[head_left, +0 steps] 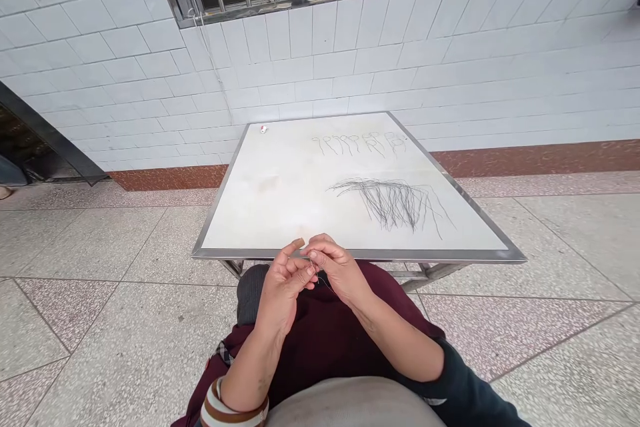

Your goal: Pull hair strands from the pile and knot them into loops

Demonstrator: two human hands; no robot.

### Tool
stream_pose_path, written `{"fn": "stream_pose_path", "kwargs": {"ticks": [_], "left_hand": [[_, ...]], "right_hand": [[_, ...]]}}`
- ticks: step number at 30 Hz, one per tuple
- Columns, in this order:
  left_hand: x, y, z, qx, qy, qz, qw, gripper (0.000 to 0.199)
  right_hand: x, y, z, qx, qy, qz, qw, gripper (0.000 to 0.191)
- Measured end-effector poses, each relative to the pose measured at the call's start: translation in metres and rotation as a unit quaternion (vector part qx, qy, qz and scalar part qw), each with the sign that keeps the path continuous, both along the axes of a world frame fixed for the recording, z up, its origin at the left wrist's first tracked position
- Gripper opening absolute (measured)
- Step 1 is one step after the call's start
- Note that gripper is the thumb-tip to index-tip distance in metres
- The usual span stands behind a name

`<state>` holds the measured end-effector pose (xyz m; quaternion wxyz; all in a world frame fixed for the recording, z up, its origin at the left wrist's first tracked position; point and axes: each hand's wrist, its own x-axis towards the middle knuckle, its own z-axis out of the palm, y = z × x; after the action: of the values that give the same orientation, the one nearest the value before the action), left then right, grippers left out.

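Close together at the table's near edge, both hands pinch a thin dark strand (pixel 325 283). My left hand (pixel 284 283) has thumb and forefinger pressed together on it, with another fingertip, wrapped in something tan, raised. My right hand (pixel 341 272) grips the strand beside it with thumb and fingers. On the white tabletop (pixel 245 207) lies a spread pile of thin dark strands (pixel 400 203), right of and beyond my hands. Farther back is a row of looped strands (pixel 345 143).
A small red-and-white object (pixel 264 129) lies at the table's back left corner. Behind the table stands a white tiled wall (pixel 290 70) with a barred window and a hanging cord (pixel 216 70). The table has a grey metal rim (pixel 360 255).
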<state>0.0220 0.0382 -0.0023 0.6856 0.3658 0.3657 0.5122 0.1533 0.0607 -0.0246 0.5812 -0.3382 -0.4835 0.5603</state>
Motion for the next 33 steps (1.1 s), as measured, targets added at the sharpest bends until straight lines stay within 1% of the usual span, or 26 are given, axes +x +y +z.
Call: {"fn": "stream_pose_path", "kwargs": {"ticks": [3, 6, 8, 11, 14, 17, 20, 22, 24, 27, 30, 33], "left_hand": [[0.002, 0.0, 0.001, -0.018, -0.001, -0.008, 1.0, 0.057], [0.003, 0.0, 0.002, -0.02, 0.0, 0.003, 1.0, 0.056], [0.003, 0.001, 0.002, -0.011, 0.006, 0.029, 0.999, 0.055], [0.002, 0.002, 0.001, 0.003, 0.027, 0.084, 0.996, 0.054], [0.001, 0.003, -0.001, 0.027, 0.038, 0.123, 0.991, 0.05], [0.0, 0.003, -0.003, 0.042, 0.05, 0.14, 0.988, 0.049], [-0.001, 0.002, -0.003, 0.051, 0.077, 0.149, 0.985, 0.052], [-0.001, 0.002, -0.003, 0.059, 0.089, 0.144, 0.984, 0.053], [-0.001, 0.002, -0.003, 0.063, 0.093, 0.133, 0.985, 0.052], [0.0, 0.002, -0.003, 0.069, 0.091, 0.127, 0.985, 0.049], [0.002, 0.002, -0.002, 0.088, 0.083, 0.134, 0.984, 0.044], [0.003, 0.002, -0.002, 0.098, 0.049, 0.131, 0.985, 0.039]], "right_hand": [[0.0, 0.001, -0.002, 0.002, -0.011, 0.01, 1.0, 0.013], [0.0, 0.001, -0.001, 0.013, -0.024, 0.024, 0.999, 0.013], [0.001, 0.0, 0.001, 0.016, -0.038, 0.034, 0.999, 0.019], [0.002, -0.002, 0.005, 0.024, -0.05, 0.046, 0.997, 0.032], [0.0, -0.005, 0.006, 0.03, -0.047, 0.073, 0.996, 0.029], [-0.002, -0.006, 0.005, 0.037, -0.066, 0.051, 0.996, 0.025], [-0.005, -0.006, 0.006, 0.067, -0.103, 0.023, 0.992, 0.022], [-0.005, -0.006, 0.007, 0.083, -0.129, -0.005, 0.988, 0.021], [-0.006, -0.006, 0.008, 0.075, -0.13, -0.022, 0.988, 0.019], [-0.005, -0.005, 0.011, 0.046, -0.096, -0.01, 0.994, 0.02], [-0.004, -0.005, 0.012, 0.037, -0.092, -0.017, 0.995, 0.02], [-0.002, -0.004, 0.01, 0.026, -0.08, -0.015, 0.996, 0.02]]}}
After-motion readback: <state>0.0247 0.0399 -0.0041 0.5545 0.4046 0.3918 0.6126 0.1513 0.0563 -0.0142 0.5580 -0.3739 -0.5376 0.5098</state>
